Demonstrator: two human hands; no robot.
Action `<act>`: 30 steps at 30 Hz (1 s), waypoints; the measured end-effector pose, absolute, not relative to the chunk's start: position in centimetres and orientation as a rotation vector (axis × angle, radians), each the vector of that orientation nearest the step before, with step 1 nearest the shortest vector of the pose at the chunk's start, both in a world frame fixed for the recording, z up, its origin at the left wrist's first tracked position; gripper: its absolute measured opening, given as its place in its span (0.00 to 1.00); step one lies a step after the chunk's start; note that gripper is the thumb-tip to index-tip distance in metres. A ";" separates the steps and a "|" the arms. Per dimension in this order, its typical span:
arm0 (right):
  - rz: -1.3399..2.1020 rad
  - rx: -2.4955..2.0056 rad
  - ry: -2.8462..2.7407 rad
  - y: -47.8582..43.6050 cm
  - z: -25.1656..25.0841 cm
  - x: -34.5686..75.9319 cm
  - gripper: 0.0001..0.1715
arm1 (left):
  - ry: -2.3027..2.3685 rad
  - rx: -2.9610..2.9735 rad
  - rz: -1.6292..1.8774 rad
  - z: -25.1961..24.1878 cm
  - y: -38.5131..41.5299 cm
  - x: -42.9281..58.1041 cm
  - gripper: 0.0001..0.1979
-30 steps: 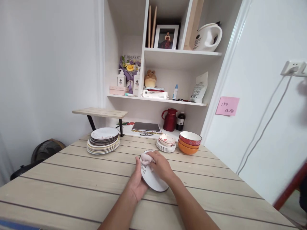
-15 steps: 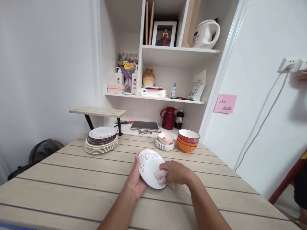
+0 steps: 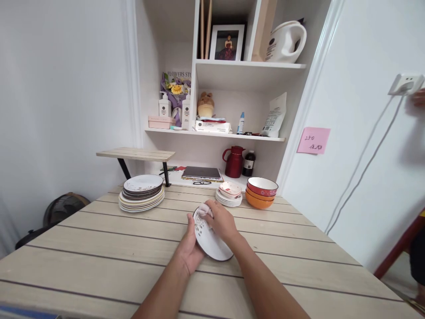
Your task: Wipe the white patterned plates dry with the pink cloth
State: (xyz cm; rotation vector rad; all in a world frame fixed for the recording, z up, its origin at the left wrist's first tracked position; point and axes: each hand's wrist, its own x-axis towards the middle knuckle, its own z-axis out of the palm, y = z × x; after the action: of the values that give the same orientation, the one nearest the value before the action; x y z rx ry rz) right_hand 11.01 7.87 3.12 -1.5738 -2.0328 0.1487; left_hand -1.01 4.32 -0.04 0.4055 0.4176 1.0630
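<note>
My left hand (image 3: 189,251) grips the left rim of a white plate with a dark edge and a flower pattern (image 3: 210,243), held tilted just above the wooden table (image 3: 99,248). My right hand (image 3: 222,220) is closed on a small pinkish cloth (image 3: 203,211) and presses it against the plate's far upper edge. The plate's near half is bare and visible.
A stack of plates (image 3: 142,192) sits at the back left. A stack of small dishes (image 3: 229,196) and stacked red and orange bowls (image 3: 260,192) stand behind the held plate. Shelves with bottles and a red jug (image 3: 233,162) rise at the back. Another person's hand (image 3: 419,96) is at the wall socket on the right.
My right hand has swept the cloth from the plate's near right part back up to its far edge. My left hand keeps its grip on the plate.
</note>
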 end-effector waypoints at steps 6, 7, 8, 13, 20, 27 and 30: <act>0.033 -1.806 -2.034 8.4 2.9 14.6 0.12 | 0.406 0.409 1.049 -0.3 4.5 -1.1 0.36; 0.034 -1.840 -2.047 8.2 3.0 15.3 0.14 | 0.412 0.410 1.051 -0.4 4.5 -1.1 0.36; 0.040 -1.868 -2.073 7.9 3.1 15.9 0.16 | 0.418 0.411 1.053 -0.5 4.5 -1.1 0.36; 0.270 -1.774 -2.458 5.9 4.3 17.6 0.15 | 0.424 0.415 1.040 -0.7 4.6 -1.2 0.39; 0.531 -1.317 -2.504 4.4 4.9 14.3 0.14 | 0.338 0.446 0.998 -0.3 4.6 -1.2 0.38; 0.331 -1.441 -2.058 6.8 3.3 12.0 0.25 | 0.431 0.450 1.061 -0.2 4.4 -1.0 0.37; 0.204 -1.656 -1.970 7.9 3.0 13.1 0.21 | 0.435 0.450 1.062 -0.6 4.7 -1.1 0.36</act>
State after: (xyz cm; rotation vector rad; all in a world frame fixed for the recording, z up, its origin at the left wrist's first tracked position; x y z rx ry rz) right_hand 13.12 7.92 3.04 -1.6560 -1.9696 0.2043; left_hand -1.09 4.70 -0.58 0.4499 0.4351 1.0616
